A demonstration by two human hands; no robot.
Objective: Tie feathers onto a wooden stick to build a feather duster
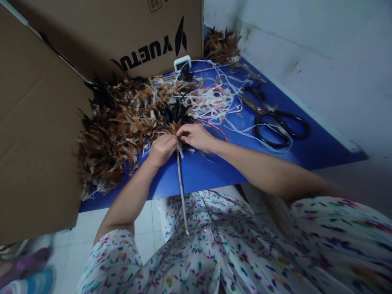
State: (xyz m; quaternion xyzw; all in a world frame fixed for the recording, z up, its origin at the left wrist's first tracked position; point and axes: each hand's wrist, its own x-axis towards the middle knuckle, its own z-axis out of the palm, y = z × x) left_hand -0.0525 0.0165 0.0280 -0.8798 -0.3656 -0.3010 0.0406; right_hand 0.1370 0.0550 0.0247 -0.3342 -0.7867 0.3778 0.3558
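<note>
The stick [181, 185] is thin, pale and apparently wooden; it crosses the near edge of the blue, smooth desk [214, 173], its lower end over the person's printed dress [196, 249]. At its upper end stands a tuft [174, 114] of glossy black feathers above a brown base. The left hand [163, 150], left of the stick, has its fingers pressed together, pinching the stick just below the tuft. The right hand [196, 136], right of the stick, has thumb and forefinger drawn together at the tuft's base. A clear, flat plastic strip [180, 152] hangs beside the stick under the fingertips.

Left of the stick and beyond it lies a heap [122, 118] of brown and black feathers, ragged in texture. Beyond the stick to the right are tangled white strings [211, 102], then scissors [274, 125] with black loop handles and a rusty-looking pivot.

The stick's top is hidden by hands and feathers; what the right fingertips grip cannot be made out. A blue-and-purple item [30, 273], far left of the stick, is blurred and cut off.

Count: one stick, one pair of scissors, two cardboard panels [107, 36], one bearing "YUETU" upside down. Loose feathers and strings are too many to count.
</note>
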